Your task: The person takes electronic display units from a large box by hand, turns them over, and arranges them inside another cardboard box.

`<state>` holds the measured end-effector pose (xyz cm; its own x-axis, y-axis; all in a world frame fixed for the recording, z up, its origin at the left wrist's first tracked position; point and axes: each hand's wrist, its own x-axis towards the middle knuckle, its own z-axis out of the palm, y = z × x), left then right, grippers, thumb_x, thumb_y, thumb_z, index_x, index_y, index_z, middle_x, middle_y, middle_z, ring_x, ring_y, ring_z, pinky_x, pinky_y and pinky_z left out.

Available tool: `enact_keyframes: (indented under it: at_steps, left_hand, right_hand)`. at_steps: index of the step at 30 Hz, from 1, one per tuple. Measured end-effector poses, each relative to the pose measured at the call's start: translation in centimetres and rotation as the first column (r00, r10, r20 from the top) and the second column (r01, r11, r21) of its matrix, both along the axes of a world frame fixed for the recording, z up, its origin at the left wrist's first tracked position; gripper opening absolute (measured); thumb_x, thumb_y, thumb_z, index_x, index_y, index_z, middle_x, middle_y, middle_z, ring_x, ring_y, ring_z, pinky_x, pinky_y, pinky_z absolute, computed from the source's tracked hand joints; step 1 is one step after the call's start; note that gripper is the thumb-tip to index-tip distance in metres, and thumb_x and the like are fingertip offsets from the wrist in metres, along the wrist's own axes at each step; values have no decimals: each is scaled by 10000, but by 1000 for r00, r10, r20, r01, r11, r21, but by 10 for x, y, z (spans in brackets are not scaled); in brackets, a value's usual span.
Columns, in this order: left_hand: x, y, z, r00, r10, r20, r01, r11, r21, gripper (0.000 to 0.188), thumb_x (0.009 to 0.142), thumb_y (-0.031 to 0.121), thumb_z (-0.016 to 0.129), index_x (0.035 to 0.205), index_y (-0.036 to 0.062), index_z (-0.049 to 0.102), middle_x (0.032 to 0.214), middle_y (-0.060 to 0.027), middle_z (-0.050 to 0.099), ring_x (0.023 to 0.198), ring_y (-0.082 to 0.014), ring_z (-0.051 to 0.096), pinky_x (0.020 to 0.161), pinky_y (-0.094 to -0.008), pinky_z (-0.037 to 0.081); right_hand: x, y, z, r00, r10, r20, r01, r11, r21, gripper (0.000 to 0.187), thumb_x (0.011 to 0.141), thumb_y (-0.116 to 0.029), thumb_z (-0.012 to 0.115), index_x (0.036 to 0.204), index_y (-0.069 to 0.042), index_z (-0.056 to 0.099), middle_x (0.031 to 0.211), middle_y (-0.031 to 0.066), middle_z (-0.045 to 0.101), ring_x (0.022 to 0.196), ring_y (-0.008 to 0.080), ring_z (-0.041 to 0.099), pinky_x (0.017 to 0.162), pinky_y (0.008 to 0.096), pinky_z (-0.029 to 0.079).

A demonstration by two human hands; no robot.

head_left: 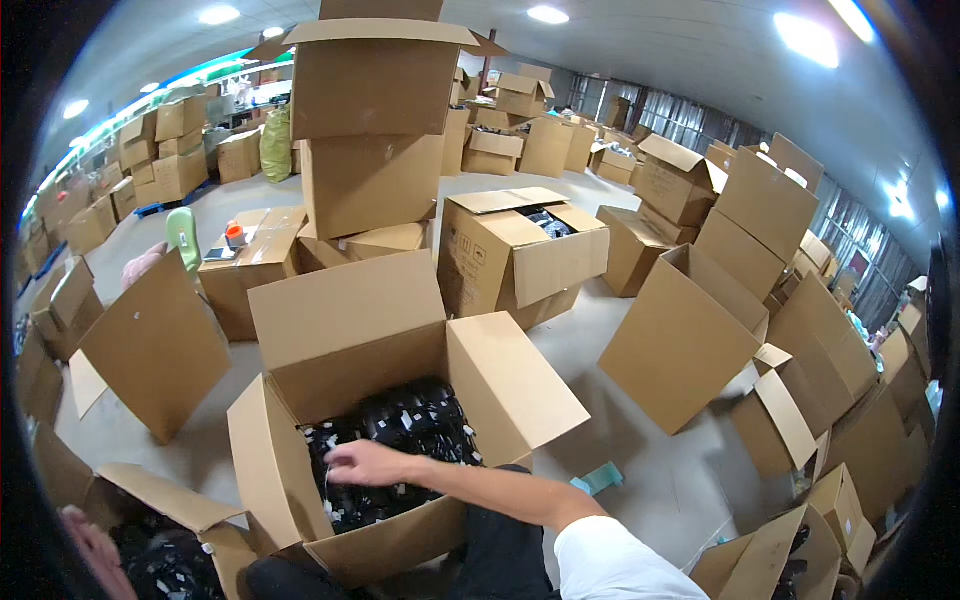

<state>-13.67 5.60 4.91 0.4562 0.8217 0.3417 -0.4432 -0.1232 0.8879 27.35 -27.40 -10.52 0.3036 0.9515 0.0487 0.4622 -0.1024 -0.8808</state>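
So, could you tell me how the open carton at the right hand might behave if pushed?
The carton likely drags heavily, given the many black items inside. Its cardboard flaps may swing, as they stand open.

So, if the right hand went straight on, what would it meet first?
The right hand would probably meet the carton's left wall, unless it brushes the black packages first; depth is unclear.

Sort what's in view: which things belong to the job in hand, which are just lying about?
Likely in the job:
- right hand, over black packages
- open carton around them
- left hand, near the lower-left carton

Apparently lying about:
- teal piece on the floor
- light-green chair-like thing
- yellow-green sack
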Motion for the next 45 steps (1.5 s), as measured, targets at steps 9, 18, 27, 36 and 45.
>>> enact_keyframes:
  at_steps: [9, 18, 27, 36, 45]
  left_hand:
    - [149, -167, 23, 760, -634, 143, 649, 729, -216, 462, 1095, 467, 277, 929, 102, 505, 460, 47, 192, 330, -74, 150, 296, -256, 158]
    - [123, -131, -14, 806, -449, -386, 519, 850, 94, 1077, 684, 198, 901, 1539, -10, 280, 1182, -164, 611, 1089, -232, 610, 985, -362, 485]
    - [-156, -119, -179, -277, 599, -751, 272, 799, 537, 729, 734, 343, 831, 1336, 45, 547, 1436, -199, 497, 1307, -403, 483, 1066, -480, 424]
    - [-199, -87, -140, -336, 287, -897, 263, 943, 203, 495, 717, 89, 830, 1170, 59, 633, 1084, -166, 647, 1075, -376, 620, 906, -446, 500]
    - [-104, -91, -4, 362, 677, -640, -71, 705, 706, 389, 708, -50, 797, 1047, 4, 615, 960, -119, 646, 929, -236, 638, 838, -326, 512]
  right_hand:
    - [-115, 36, 109, 878, 377, 294, -478, 700, 530, 908, 658, -187, 888, 1377, 72, 398, 1252, 204, 508, 1195, 357, 486, 1052, 446, 389]
    - [-115, 5, 70, 822, 516, -240, -456, 850, 263, 359, 814, -182, 784, 1068, 30, 644, 917, 95, 632, 875, 187, 602, 776, 340, 504]
    - [-18, -16, 64, 866, -131, -483, 15, 972, -235, 410, 855, -224, 749, 1157, 42, 668, 1045, 75, 713, 903, 129, 657, 811, 290, 536]
    - [-13, -24, 23, 806, -138, -576, 32, 981, -189, 516, 813, -131, 752, 1272, 27, 576, 1094, 48, 665, 936, 133, 628, 840, 283, 527]
    - [-16, -13, 54, 582, 1, -813, 43, 999, 32, 487, 918, -250, 683, 1314, -11, 531, 1158, 73, 664, 1018, 180, 663, 876, 329, 549]
